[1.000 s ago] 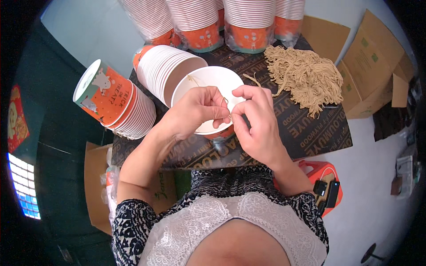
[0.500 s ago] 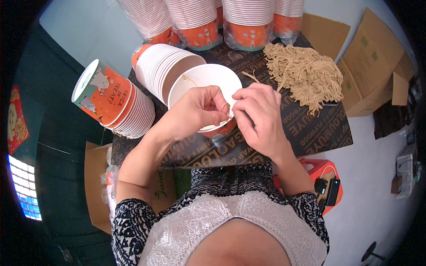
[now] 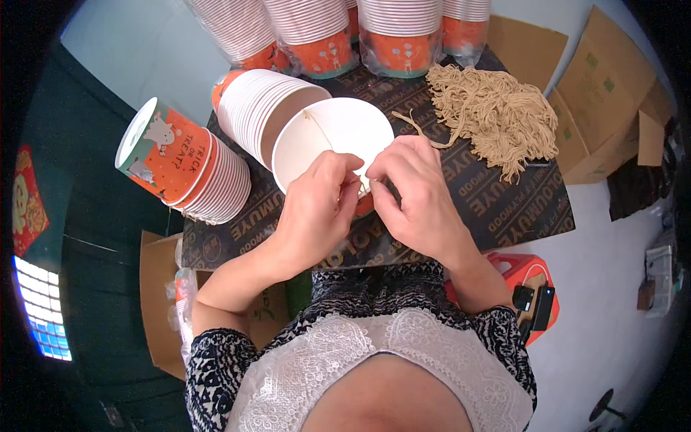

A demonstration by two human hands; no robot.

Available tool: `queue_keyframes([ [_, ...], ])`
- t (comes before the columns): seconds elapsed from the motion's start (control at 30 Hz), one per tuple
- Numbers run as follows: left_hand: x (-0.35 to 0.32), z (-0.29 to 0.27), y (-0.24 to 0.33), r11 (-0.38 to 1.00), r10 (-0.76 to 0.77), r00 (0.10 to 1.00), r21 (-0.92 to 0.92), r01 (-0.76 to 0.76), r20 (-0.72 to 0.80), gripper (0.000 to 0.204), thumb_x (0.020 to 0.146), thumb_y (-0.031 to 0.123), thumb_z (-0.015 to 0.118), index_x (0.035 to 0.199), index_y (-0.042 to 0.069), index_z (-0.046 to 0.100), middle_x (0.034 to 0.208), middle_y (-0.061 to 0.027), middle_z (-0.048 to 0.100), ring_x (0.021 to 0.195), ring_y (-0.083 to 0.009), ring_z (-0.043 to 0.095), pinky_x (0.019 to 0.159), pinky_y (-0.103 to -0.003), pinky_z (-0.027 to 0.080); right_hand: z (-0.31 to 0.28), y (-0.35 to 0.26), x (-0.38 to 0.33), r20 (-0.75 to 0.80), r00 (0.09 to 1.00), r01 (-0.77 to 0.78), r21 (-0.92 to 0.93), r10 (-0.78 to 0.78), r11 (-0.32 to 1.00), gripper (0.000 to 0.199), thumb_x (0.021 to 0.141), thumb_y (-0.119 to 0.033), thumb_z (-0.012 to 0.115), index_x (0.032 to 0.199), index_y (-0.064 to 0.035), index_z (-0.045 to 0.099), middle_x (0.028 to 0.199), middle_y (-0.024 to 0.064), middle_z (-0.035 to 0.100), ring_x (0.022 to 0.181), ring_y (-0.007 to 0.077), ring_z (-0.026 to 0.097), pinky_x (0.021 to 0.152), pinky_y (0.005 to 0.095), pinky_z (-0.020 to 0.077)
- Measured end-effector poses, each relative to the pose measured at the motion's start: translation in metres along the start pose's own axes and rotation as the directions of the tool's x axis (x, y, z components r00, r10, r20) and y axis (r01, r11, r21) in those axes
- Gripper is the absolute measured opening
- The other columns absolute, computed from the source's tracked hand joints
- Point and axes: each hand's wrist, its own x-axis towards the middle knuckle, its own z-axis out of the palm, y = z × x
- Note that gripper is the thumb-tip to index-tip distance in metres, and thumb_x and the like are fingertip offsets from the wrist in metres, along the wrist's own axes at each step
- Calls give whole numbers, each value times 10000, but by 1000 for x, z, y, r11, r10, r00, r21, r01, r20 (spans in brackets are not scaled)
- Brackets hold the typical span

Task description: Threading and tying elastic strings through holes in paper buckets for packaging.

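A white paper cup with an orange outside is tilted toward me, its opening showing. My left hand grips its near rim. My right hand pinches the same rim beside it, fingertips pressed together on a thin tan string that runs across the inside of the cup. Both hands meet at the rim's lower right edge. A loose pile of tan strings lies on the dark board to the right of the cup.
A lying stack of orange printed cups sits at the left, another lying stack behind the held cup. Wrapped upright stacks line the far edge. Cardboard sheets lie at the right, a red stool below.
The cup has tipped a little more toward me and my fingers have shifted along its rim; a string now shows across the inside of the cup.
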Motion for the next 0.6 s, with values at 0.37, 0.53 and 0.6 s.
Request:
queue_keyframes([
  [0.37, -4, -2, -5, 979, -95, 995, -181, 98, 27, 317, 830, -93, 654, 1118, 4, 563, 889, -66, 618, 792, -124, 632, 743, -260, 529, 0, -4, 2, 49, 998, -48, -6, 48, 999, 170, 769, -33, 660, 932, -38, 612, 971, 109, 603, 1037, 316, 525, 873, 453, 389],
  [0.53, -4, 0, -5, 979, -63, 998, -193, 58, -18, 329, 829, -96, 636, 1129, 7, 548, 844, -79, 622, 745, -139, 633, 670, -272, 520, 1, -5, 2, 54, 998, 29, -96, -23, 995, 126, 744, -40, 661, 867, -19, 646, 1026, 113, 596, 1101, 319, 495, 912, 464, 378],
  [0.6, -7, 1, -3, 979, -90, 996, -184, 87, -10, 333, 839, -91, 652, 1143, 7, 557, 894, -59, 619, 789, -106, 623, 742, -250, 524, 1, -5, 1, 109, 994, 33, -117, -20, 993, 120, 719, -36, 657, 837, -14, 659, 1062, 110, 591, 1133, 318, 478, 940, 469, 367],
])
